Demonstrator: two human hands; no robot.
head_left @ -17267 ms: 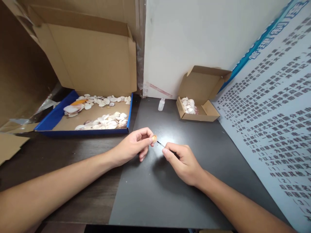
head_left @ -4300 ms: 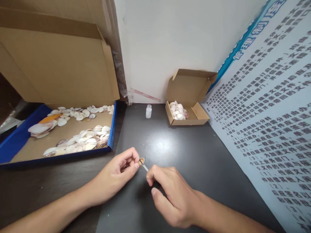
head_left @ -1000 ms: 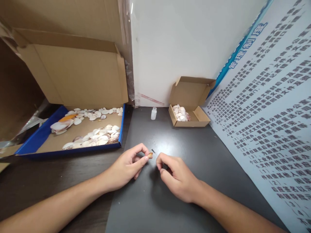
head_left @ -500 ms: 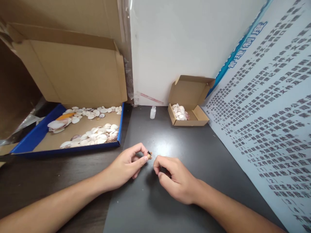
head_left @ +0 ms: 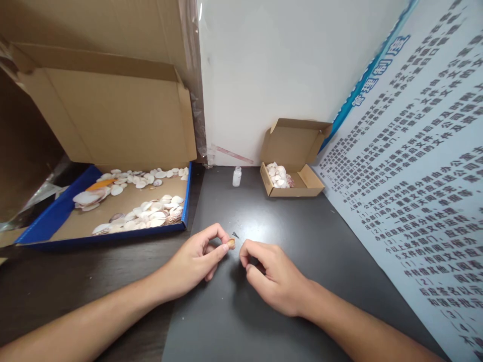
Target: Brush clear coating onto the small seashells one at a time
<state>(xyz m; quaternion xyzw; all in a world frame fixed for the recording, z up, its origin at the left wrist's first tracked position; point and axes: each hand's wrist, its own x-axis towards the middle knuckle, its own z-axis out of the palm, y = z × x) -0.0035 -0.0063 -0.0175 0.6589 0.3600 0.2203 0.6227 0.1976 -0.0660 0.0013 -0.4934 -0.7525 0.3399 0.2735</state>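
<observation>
Between the thumb and forefinger of my left hand is a small tan seashell. Opposite it, my right hand is closed, its fingers curled round a small brush whose handle they hide. Dark, splayed bristles of that brush show just above the shell, apart from it. Beyond both hands a small bottle with whitish contents stands upright, its neck uncapped.
A large blue-edged cardboard box with several white shells lies open at the left. A smaller open box with shells stands at the back right. A printed board leans along the right side.
The dark bristles have come off the shell, slightly up and to the right. More of the shell's surface shows. Both hands stay almost where they were.
</observation>
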